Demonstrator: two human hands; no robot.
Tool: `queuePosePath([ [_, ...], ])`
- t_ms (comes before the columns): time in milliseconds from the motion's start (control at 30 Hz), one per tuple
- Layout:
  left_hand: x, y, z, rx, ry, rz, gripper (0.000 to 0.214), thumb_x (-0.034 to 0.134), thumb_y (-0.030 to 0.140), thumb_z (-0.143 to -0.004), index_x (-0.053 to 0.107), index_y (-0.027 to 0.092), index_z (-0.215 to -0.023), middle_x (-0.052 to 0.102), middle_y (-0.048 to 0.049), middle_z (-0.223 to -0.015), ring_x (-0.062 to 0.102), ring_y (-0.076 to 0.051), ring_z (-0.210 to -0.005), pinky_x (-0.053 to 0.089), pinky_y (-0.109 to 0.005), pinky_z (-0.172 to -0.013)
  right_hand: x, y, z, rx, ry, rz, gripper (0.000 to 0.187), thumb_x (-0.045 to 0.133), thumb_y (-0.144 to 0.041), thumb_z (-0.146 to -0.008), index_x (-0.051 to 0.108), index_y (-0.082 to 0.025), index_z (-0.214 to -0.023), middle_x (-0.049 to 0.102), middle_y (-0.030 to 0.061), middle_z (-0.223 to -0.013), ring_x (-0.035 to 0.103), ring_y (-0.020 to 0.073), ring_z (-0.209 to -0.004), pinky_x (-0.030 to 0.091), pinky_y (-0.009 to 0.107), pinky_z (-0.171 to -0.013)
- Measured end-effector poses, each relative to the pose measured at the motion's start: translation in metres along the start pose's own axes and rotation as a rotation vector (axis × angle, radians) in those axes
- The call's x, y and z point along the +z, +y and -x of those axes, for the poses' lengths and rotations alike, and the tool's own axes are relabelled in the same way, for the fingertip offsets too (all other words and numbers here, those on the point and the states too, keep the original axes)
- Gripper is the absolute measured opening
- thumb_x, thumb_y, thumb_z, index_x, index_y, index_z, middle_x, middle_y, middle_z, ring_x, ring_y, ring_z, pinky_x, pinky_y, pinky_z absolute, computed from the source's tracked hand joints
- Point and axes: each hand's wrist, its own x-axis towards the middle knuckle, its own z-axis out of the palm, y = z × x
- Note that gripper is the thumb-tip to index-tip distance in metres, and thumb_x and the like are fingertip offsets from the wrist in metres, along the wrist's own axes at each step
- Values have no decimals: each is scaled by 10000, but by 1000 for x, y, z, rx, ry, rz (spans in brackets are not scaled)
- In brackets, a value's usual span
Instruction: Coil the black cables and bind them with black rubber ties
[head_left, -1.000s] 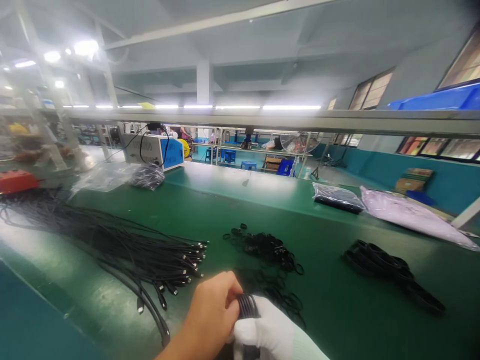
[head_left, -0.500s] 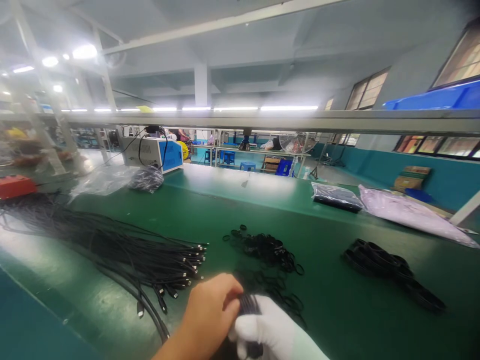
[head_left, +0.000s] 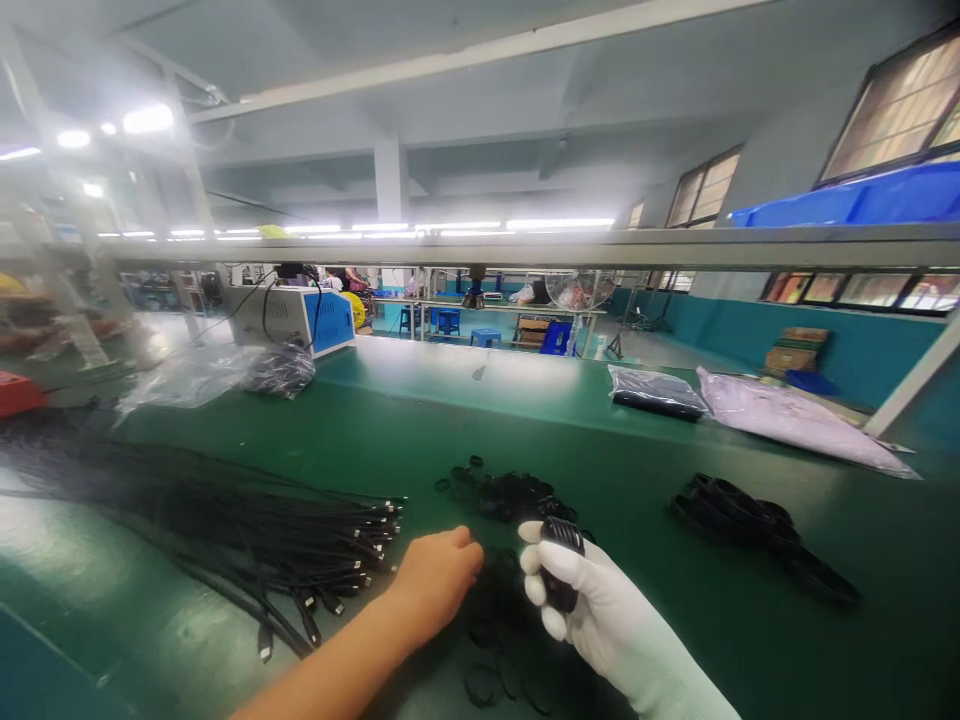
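In the lower centre of the frame, one white-gloved right hand [head_left: 574,585] grasps one coiled black bundle [head_left: 562,536]; one bare left hand [head_left: 442,573] is curled, whether around anything I cannot tell. On the green tabletop [head_left: 420,425] lie one pile of small black rings [head_left: 517,496] at centre, one spread of metal-tipped black cables [head_left: 300,528] at lower left, one heap of black loops [head_left: 739,518] at right.

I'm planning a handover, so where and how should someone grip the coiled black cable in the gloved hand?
I'd pinch the exposed upper end of the coiled black cable from above, squeezing its side-by-side loops together. The gloved right hand has its thumb across the middle and fingers curled along the left side, while the upper end shows above the thumb.
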Motion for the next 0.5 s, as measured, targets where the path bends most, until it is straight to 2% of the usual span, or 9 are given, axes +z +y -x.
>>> queuePosePath([
  [67, -6, 1, 1, -28, 17, 79, 60, 559, 130, -706, 562, 189, -708, 551, -12, -797, 512, -183, -768, 359, -272, -702, 1, 2, 0, 2, 0, 18, 414, 764, -282, -665, 565, -146, -1001, 600, 25, -723, 529, 123, -571, 348, 166, -358],
  [167, -17, 11, 9, -69, -3, 248, 58, 471, 228, -794, 499, 182, -772, 494, 10, -683, 486, -142, -646, 382, -241, -604, 7, 8, -1, -31, 23, 106, 426, 717, -269, -666, 530, -136, -1025, 602, 28, -738, 502, 102, -512, 331, 163, -337],
  [267, -10, 23, 18, -121, -73, 680, 178, 470, 352, -820, 454, 174, -826, 467, 38, -628, 446, -98, -534, 372, -208, -522, 15, 19, -2, -125, 67, 203, 464, 681, -276, -636, 498, -135, -1038, 616, 69, -876, 515, 102, -504, 339, 166, -313],
  [333, 5, 25, 19, -169, -98, 966, 314, 586, 451, -748, 450, 172, -801, 500, 34, -637, 449, -80, -501, 360, -196, -490, 18, 27, -2, -152, 72, 246, 462, 681, -281, -649, 481, -141, -1041, 612, 38, -788, 482, 88, -439, 316, 164, -297],
  [367, 14, 24, 18, -192, -99, 1034, 382, 640, 495, -694, 447, 174, -771, 511, 34, -625, 446, -75, -475, 344, -189, -459, 19, 30, -1, -133, 61, 218, 451, 679, -296, -677, 472, -147, -1050, 591, 3, -692, 440, 74, -392, 294, 161, -297],
  [433, 27, 21, 17, -207, -77, 1019, 458, 688, 557, -634, 443, 180, -724, 513, 38, -586, 433, -72, -432, 299, -178, -400, 18, 34, 2, -38, 10, 18, 432, 681, -311, -721, 467, -164, -1065, 544, -48, -583, 375, 46, -353, 263, 147, -325],
  [500, 31, 19, 18, -195, -64, 1033, 457, 704, 559, -640, 458, 180, -706, 504, 40, -552, 422, -73, -428, 264, -169, -380, 16, 34, 6, 85, -105, -285, 443, 736, -295, -689, 502, -164, -1042, 558, -36, -619, 422, 33, -422, 288, 124, -389],
])
